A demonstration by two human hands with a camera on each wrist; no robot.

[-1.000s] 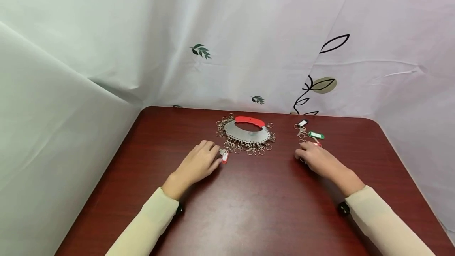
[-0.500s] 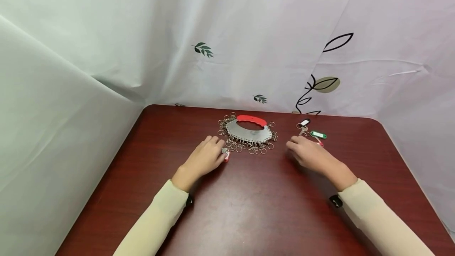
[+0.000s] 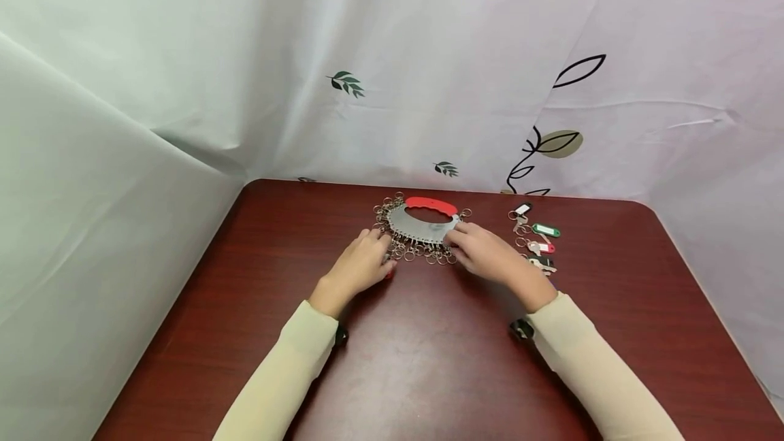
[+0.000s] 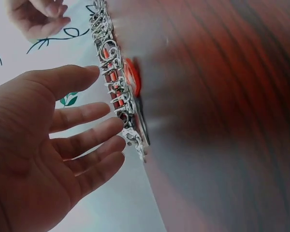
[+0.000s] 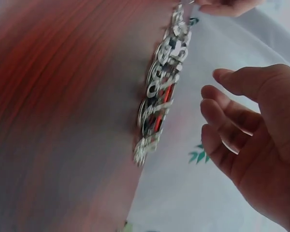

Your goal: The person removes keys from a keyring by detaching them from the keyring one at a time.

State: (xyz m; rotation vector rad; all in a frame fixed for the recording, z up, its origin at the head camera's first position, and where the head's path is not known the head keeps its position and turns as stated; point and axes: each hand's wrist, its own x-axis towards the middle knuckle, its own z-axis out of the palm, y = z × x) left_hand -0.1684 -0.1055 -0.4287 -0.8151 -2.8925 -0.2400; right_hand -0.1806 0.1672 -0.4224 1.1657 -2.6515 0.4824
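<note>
A curved metal key holder (image 3: 409, 225) with a red handle (image 3: 431, 206) lies at the back middle of the table, fringed with several clips and split rings. My left hand (image 3: 357, 265) hovers by its left front edge, fingers relaxed and apart, nothing between them. Under that hand's thumb shows a bit of a red key tag (image 3: 389, 274); the left wrist view shows more of the red tag (image 4: 133, 77) in front of the rings. At the holder's right end, my right hand (image 3: 490, 257) overlaps the rings, its fingers loosely bent and holding nothing in the right wrist view.
Right of my right hand lie several tagged keys in a column: a black tag (image 3: 523, 209), a green tag (image 3: 546, 230), a red tag (image 3: 542, 248) and a dark tag (image 3: 542, 261). A white curtain (image 3: 392, 73) hangs behind the dark red table (image 3: 422, 359).
My right hand has moved left from the tagged keys to the holder's right end, uncovering the red and dark tags. My left hand has shifted slightly right, covering more of the near red tag.
</note>
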